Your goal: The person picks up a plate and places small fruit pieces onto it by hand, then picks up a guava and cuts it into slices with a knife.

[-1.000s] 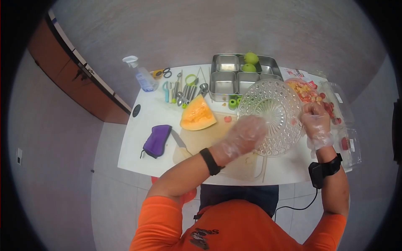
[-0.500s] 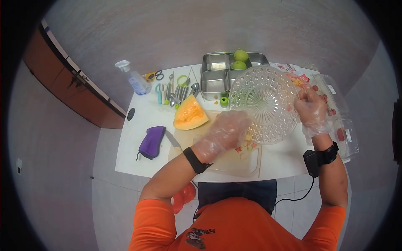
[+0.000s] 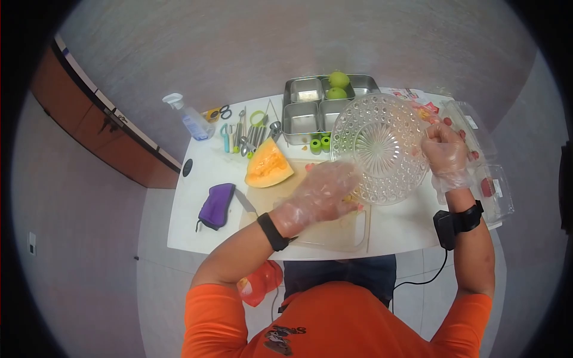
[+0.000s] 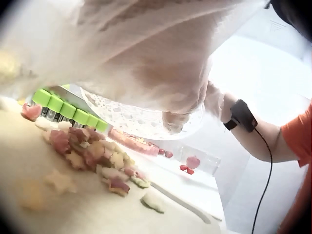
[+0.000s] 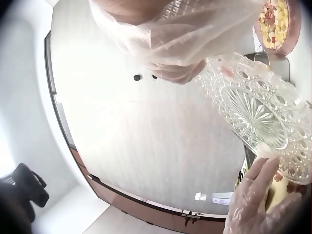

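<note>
A clear patterned glass plate is held tilted above the right part of the table. My gloved right hand pinches its right rim with curled fingers. The gloved left hand is over the cutting board, its fingertips right at the plate's lower left edge. Seen from the right wrist, these left fingers are extended towards the glass. Below the left hand, small cut fruit pieces, some star-shaped, lie in a heap on the board. An orange-fleshed melon wedge rests at the board's far left.
A metal compartment tray with two round green fruits stands at the back. Left of it are carving tools and a spray bottle. A knife lies beside a purple pouch. Clear plastic boxes line the right edge.
My left hand has moved left relative to the plate, from in front of it to its lower left edge. The right hand keeps its grip on the rim.
</note>
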Motion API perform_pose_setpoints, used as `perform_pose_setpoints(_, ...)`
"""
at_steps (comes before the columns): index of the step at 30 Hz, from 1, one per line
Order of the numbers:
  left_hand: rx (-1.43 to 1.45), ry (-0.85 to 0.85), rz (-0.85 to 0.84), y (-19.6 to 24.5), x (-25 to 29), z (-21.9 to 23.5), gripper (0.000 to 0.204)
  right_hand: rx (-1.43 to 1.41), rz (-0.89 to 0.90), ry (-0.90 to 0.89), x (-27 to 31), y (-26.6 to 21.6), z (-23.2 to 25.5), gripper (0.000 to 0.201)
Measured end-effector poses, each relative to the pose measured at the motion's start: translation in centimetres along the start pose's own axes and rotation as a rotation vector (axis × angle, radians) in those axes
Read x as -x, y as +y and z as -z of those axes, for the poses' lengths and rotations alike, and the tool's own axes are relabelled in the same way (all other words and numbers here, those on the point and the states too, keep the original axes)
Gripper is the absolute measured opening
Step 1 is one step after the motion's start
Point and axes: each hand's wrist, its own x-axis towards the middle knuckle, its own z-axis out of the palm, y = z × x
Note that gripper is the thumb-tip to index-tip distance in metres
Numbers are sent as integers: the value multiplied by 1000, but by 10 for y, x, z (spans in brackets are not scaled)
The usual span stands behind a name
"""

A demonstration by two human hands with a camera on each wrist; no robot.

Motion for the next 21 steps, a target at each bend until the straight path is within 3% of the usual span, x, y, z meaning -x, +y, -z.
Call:
perform_pose_setpoints(1,13,114,-8,3,-4,0,43,-11,-25,-19,0,-1,-1,3)
perform_pose_setpoints(2,11,113,-5,-4,-3,-2,43,-13,-25,-22,0,2,0,3)
perform_pose_setpoints(4,71,-321,99,-23,3,-4,36,-24,84,-19,-1,17,9,5)
perform_pose_setpoints(8,29,-257,74,-30,25,22,36,-148,2,50,12,44,36,4)
perform_pose_setpoints(10,28,-192,255,-21,46,29,32,-289,-253,75,26,52,51,4)
perform_pose_setpoints(11,26,-200,252,-18,56,31,32,-294,-260,79,36,59,57,4)
perform_pose_setpoints(13,-18,-435,485,-9,74,33,26,-309,-495,86,63,72,69,4)
perform_pose_setpoints(17,-37,-543,526,-12,92,12,20,-418,-625,189,111,104,76,4)
perform_pose_setpoints(21,-18,-418,463,-14,79,-7,14,-410,-722,248,139,110,79,3)
